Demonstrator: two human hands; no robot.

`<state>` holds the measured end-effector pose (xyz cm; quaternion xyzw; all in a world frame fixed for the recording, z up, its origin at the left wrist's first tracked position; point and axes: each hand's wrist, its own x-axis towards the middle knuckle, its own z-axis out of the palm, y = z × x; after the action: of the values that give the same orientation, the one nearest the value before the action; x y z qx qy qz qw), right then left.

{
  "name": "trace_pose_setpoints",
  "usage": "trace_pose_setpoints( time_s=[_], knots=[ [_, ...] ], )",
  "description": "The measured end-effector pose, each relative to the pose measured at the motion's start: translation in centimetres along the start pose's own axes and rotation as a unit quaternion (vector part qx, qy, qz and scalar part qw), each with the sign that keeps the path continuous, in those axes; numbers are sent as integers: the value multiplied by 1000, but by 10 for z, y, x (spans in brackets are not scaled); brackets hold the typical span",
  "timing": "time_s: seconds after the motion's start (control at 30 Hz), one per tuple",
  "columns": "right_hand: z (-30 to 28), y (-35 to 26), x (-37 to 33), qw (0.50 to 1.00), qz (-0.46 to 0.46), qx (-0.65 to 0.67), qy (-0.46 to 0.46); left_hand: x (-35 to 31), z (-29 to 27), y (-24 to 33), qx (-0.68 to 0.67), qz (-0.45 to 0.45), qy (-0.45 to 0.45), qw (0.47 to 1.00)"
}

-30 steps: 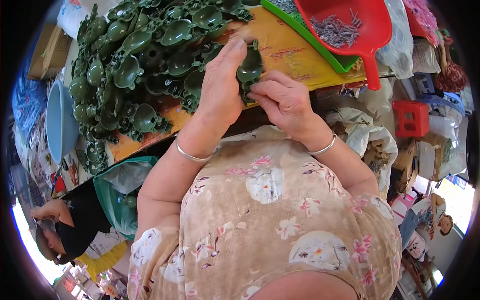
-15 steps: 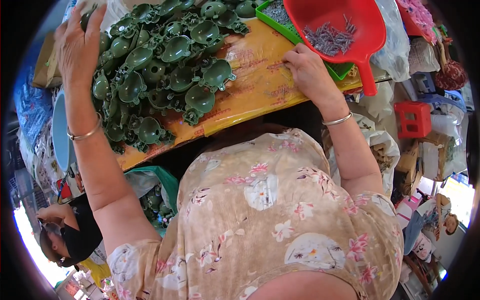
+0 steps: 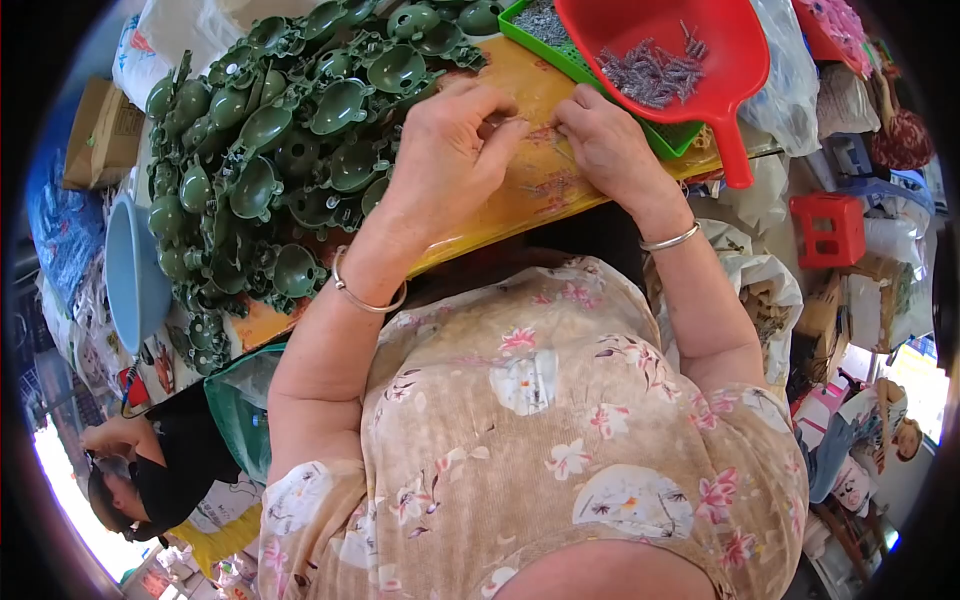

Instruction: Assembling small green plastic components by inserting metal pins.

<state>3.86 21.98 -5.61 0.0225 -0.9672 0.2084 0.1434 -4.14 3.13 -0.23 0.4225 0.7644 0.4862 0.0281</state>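
Over the yellow tabletop [image 3: 545, 185], my two hands are close together, a small gap between their fingertips. My left hand [image 3: 455, 145] has its thumb and fingers curled in; what they hold, if anything, cannot be made out. My right hand [image 3: 610, 145] is pinched closed, its fingertips low over the tabletop, and anything in them is too small to name. A heap of dark green plastic parts [image 3: 255, 185], round and cup-like with small lugs, spreads left of my left hand. Beyond my right hand lies a red scoop [image 3: 738, 50] with small grey metal pieces [image 3: 655, 78] in it.
A green tray [image 3: 680, 140] of small grey pieces sits partly under the scoop. A light blue basin [image 3: 135, 270] and a cardboard box [image 3: 105, 130] are at the left. On the right is a red stool [image 3: 828, 230]. Other people [image 3: 165, 455] sit at both sides.
My left hand has come from the far left edge of the green heap, where its fingers were spread, to beside my right hand, and is now curled. The right hand has barely moved.
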Motion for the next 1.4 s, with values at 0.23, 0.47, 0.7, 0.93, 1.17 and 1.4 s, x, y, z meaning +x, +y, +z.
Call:
trace_pose_setpoints(
  time_s=[0.23, 0.47, 0.7, 0.93, 1.17, 1.4],
  knots=[
    [-2, -3, -8, 999, 5, 23, 32, -5, 8, -6, -3, -44, -18, 999],
    [-3, -21, 3, 998, -35, -10, 47, -13, -3, -11, -10, -104, 29, 994],
    [3, -30, 6, 999, -15, -32, 32, 5, -19, -23, 117, -15, 77, 990],
    [-10, -34, -4, 978, -9, 159, 133, 79, -13, -38, 481, 107, -37, 869],
    [-13, -38, -17, 960, 9, 247, 134, 103, -4, -48, 568, 109, -235, 781],
    [-15, -41, -26, 953, 33, 270, 132, 62, -15, -38, 556, -19, -305, 773]
  ],
)
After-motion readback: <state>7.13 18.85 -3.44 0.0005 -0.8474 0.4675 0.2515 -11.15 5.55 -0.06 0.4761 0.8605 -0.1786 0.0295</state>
